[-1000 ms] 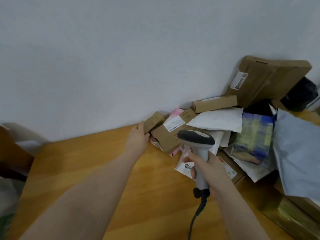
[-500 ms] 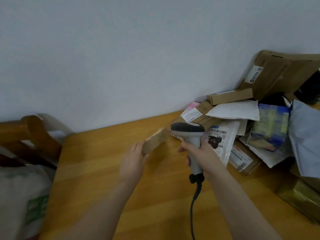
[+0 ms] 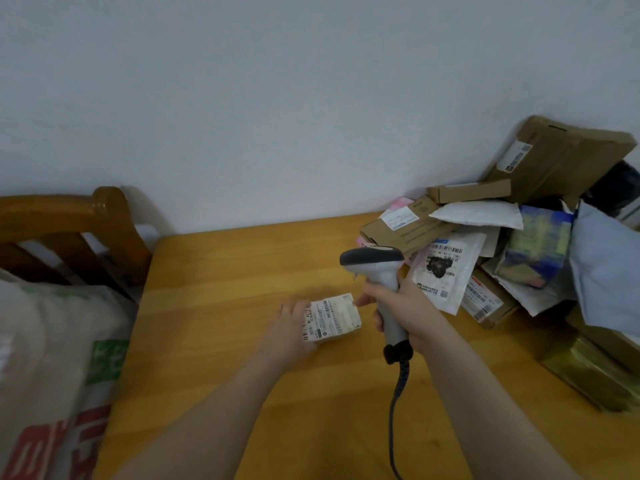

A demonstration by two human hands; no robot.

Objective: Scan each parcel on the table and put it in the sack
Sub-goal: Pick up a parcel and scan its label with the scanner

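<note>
White-labelled parcel (image 3: 334, 317), judged light and stiff, is held by its edge in the left hand (image 3: 294, 329); scanner (image 3: 377, 271) is gripped in the right hand (image 3: 407, 311) alongside

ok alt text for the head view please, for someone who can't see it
A person's left hand holds a small labelled parcel, label up, at a wooden table, while the right hand grips a corded barcode scanner beside it. More parcels are heaped against the wall at right; a woven sack sits left of the table.
</note>
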